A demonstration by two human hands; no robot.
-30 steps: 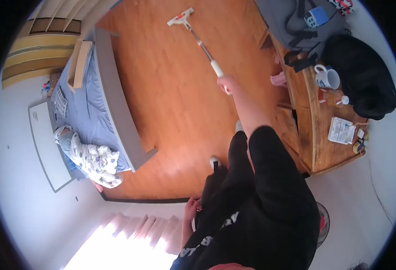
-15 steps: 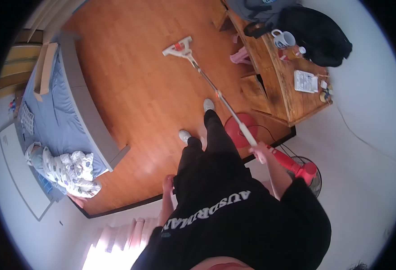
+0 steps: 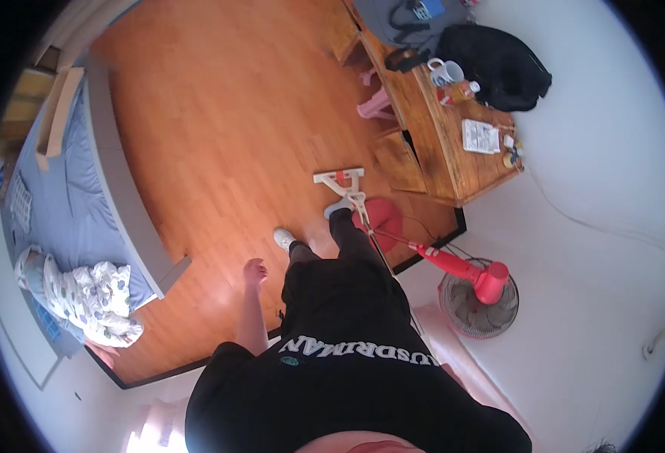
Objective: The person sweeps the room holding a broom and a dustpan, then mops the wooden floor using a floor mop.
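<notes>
A flat-headed mop (image 3: 340,178) rests on the wooden floor beside my right shoe, its head close to the red fan base. Its thin pole runs back along the right side of my body. My right hand is out of sight, as is the upper end of the pole. My left hand (image 3: 255,273) hangs out over the floor to my left, fingers loosely bent and holding nothing.
A red standing fan (image 3: 480,298) is to my right. Beyond it stands a wooden desk (image 3: 442,162) with a black bag (image 3: 491,66), a mug (image 3: 446,73) and a bottle (image 3: 464,91). A pink stool (image 3: 375,104) is beneath. A bed (image 3: 72,204) lines the left side.
The mop head has come back toward my feet, and its pole now lies along my right side. My right hand, seen on the handle before, has gone from view. My left hand has swung forward.
</notes>
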